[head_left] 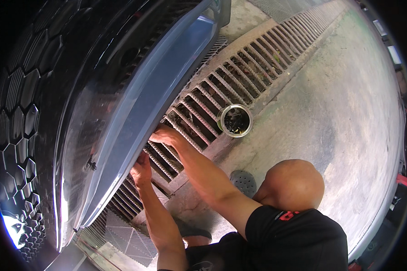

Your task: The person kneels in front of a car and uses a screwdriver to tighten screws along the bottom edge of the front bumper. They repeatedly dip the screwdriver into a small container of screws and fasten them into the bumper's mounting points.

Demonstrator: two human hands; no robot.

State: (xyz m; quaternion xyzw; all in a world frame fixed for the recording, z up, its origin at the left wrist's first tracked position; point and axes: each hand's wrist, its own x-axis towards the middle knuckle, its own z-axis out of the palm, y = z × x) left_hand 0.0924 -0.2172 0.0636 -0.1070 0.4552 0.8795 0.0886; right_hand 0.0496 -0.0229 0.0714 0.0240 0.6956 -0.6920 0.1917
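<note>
Neither my left hand nor my right hand shows in the head view. A co-worker in a black short-sleeved shirt [298,237] crouches at the lower right, both bare arms stretched toward a car's front bumper [95,108]. The co-worker's upper hand [165,134] reaches to the lower edge of a long blue-grey trim panel [153,90], its fingers partly hidden beneath. Their lower hand [141,170] is at the same edge, fingers bent. What these fingers hold, if anything, cannot be made out.
A metal drain grate [226,86] runs diagonally across the concrete floor [339,104]. A round clear-rimmed container [252,121] with dark contents stands beside it. A black honeycomb grille [18,122] fills the left. A grey perforated shoe [243,181] shows near the co-worker's head.
</note>
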